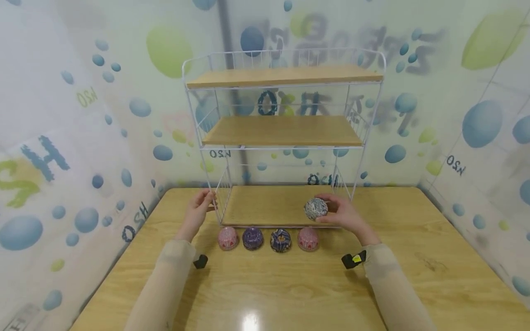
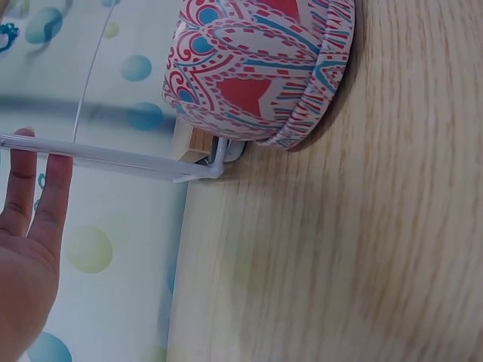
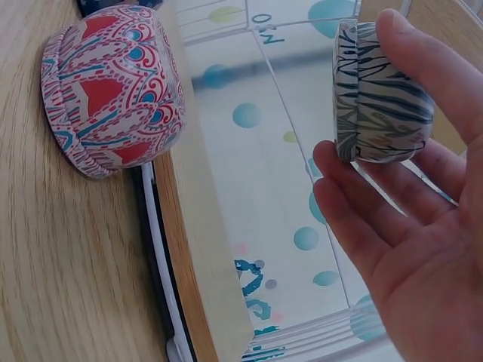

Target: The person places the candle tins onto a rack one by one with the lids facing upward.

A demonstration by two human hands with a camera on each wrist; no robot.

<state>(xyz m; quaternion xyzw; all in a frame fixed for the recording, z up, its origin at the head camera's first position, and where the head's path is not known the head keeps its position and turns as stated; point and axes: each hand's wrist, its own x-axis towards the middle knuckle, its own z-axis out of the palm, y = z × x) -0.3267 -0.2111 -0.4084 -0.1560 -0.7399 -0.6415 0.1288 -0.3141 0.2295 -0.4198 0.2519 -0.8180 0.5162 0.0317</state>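
Observation:
My right hand point(image 1: 340, 214) grips a small round bowl with a black-and-white stripe pattern point(image 1: 316, 208) point(image 3: 381, 96) just above the bottom shelf of a white wire rack point(image 1: 285, 82) with wooden shelves. My left hand point(image 1: 198, 209) rests with straight fingers point(image 2: 38, 196) against the rack's left front post point(image 2: 113, 160). Several patterned bowls stand upside down in a row on the table before the rack: a pink one point(image 1: 227, 238), a purple one point(image 1: 253, 237), a dark blue one point(image 1: 280, 240) and a red-pink one point(image 1: 308, 238) point(image 3: 113, 87).
The wooden table point(image 1: 290, 289) is enclosed by walls papered with blue and green bubbles. The rack's middle shelf point(image 1: 283, 131) and top shelf point(image 1: 285, 76) carry nothing.

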